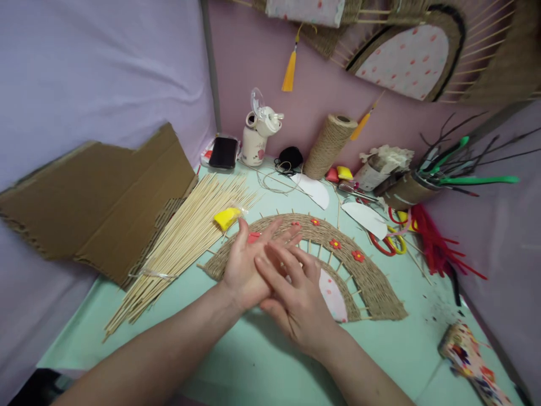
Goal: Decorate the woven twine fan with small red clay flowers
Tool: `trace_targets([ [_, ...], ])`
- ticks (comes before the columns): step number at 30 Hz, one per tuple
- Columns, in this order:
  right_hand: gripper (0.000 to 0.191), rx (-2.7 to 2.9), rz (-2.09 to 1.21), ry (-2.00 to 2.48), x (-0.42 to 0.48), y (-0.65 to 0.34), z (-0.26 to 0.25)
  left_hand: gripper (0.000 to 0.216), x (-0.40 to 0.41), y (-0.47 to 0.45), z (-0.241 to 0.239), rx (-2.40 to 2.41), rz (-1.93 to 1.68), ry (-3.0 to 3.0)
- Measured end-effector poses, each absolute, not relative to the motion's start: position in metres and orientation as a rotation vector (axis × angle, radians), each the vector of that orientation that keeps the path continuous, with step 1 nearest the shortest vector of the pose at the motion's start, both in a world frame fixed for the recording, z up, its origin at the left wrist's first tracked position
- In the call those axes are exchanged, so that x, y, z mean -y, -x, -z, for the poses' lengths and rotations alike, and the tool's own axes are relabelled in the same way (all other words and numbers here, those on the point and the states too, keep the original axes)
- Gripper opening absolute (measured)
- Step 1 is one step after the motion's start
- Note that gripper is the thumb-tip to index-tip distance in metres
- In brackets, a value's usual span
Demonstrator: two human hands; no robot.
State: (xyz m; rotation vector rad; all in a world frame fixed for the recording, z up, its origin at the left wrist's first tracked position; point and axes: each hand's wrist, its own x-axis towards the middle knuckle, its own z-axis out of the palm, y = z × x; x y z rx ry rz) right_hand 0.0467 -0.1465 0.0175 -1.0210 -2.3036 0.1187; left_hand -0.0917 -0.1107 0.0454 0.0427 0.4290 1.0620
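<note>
My left hand is turned palm up with its fingers stretched out. Across its palm lie the fingers of my right hand, extended and slightly bent. Whatever may be between the palm and those fingers is hidden. Both hands are above a woven twine fan with stick ribs and a white, red-dotted centre. Small red flowers with yellow middles, such as this flower, sit along its outer band. Behind my left fingers shows a red piece. A yellow clay packet rests beside the fan's upper left.
Left lie a bundle of thin sticks and bent cardboard. At the back stand a bottle, a twine cone and a tool holder. Scissors lie right, a paint-stained object at front right.
</note>
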Motion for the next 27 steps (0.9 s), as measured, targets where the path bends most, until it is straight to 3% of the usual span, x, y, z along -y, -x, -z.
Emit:
trace_targets([
  [3,0.046,2.251,-0.088,1.069,0.1453,-0.0486,-0.0179,0.066,0.1100,0.0928,-0.0471,-0.403,-1.111,-0.084],
  [27,0.058,2.301,-0.110,1.047,0.1416,-0.0504,-0.0179,0.067,0.1099,0.0935,-0.0437,-0.357,-0.995,-0.087],
])
